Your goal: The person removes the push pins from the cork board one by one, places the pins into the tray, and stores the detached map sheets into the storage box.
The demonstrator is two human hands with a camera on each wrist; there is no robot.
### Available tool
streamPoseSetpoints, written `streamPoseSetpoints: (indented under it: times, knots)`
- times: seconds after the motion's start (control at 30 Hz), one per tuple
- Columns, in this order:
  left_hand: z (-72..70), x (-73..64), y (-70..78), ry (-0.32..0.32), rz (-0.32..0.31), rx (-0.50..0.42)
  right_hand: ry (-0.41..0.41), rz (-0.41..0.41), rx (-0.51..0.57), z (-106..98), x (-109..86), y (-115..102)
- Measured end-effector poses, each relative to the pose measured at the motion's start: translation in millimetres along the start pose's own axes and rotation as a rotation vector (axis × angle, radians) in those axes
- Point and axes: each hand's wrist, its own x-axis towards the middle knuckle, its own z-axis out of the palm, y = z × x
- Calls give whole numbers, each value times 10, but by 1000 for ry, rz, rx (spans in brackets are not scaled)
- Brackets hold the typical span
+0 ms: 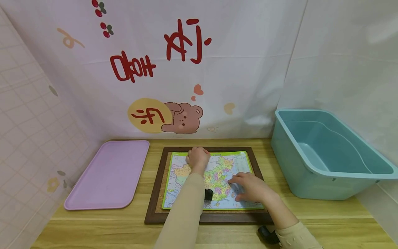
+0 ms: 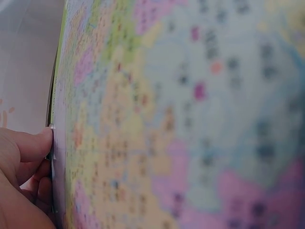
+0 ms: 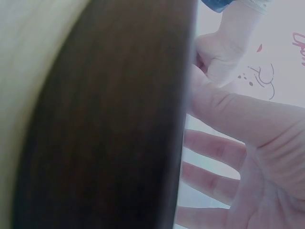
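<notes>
While your left hand (image 1: 197,159) bunches at the map's (image 1: 217,174) far edge, can't tell if pinching, your right, fingers spread, is nearer its right end; map lies on the framed board (image 1: 236,218), long axis left-right.

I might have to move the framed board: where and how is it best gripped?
I'd grip the framed board by its left rail, coming from the left: that rail is long, straight and uncovered by the map, and bare table separates it from the pink tray.
</notes>
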Motion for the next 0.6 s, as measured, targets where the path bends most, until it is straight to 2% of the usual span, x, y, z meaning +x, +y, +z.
streamPoseSetpoints:
  times: [0.27,0.43,0.6]
  knots:
    - [3,-3,-16,-1,19,-32,-3,-2,4,-10,-4,-6]
    - [-6,-27,-23,1,43,-83,-2,8,5,-19,-6,-5]
    - [-6,-26,-30,4,34,-113,-10,22,9,-14,-8,-8]
